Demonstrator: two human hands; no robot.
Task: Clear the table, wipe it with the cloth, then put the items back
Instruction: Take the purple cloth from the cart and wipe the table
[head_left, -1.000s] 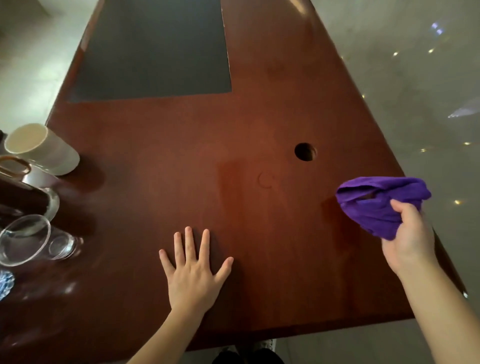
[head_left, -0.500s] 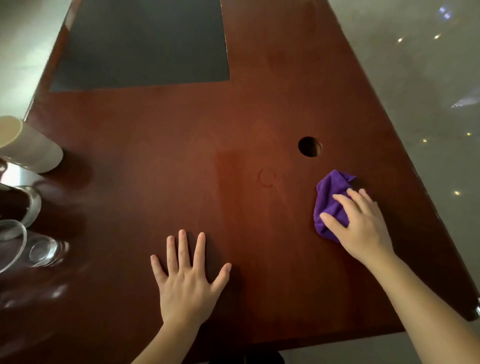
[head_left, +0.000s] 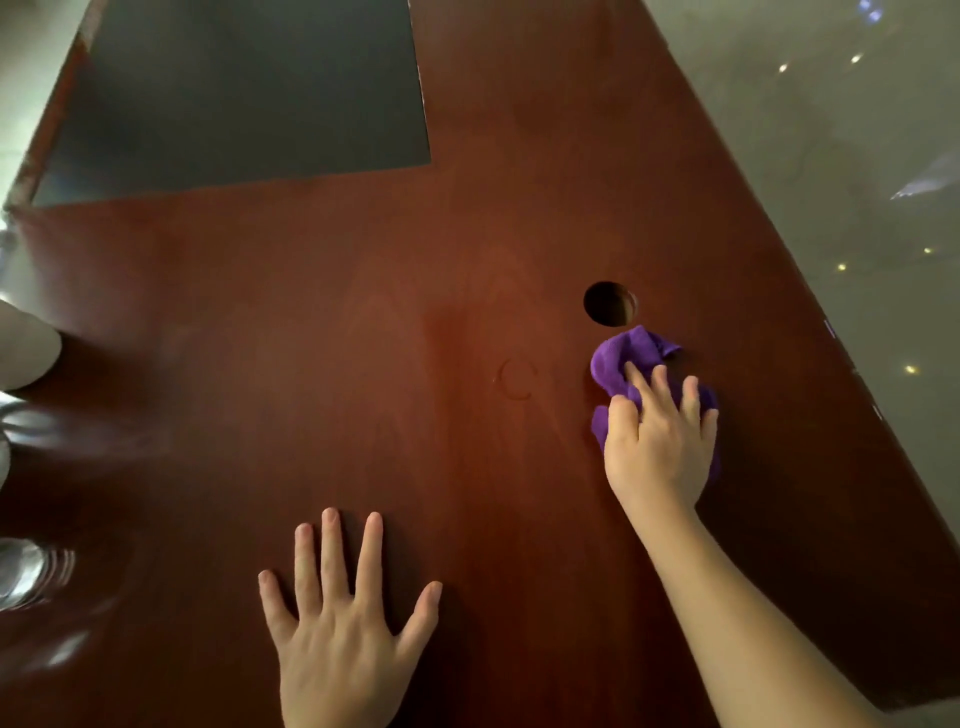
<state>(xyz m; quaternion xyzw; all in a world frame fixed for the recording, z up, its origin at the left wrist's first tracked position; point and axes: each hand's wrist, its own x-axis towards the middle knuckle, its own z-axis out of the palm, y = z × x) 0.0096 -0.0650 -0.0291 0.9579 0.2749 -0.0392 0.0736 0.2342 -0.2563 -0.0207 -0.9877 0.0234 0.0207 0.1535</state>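
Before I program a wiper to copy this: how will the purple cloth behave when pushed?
Probably floppy: the cloth lies bunched in soft folds under the right hand. It may crumple rather than slide flat, since one end humps up beside the hole. It looks light; flat fingers seem enough to pin it.

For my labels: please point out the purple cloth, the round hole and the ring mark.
purple cloth (head_left: 618, 358), head view, bunched upper part.
round hole (head_left: 609, 304), head view, dark middle.
ring mark (head_left: 503, 383), head view, left arc.
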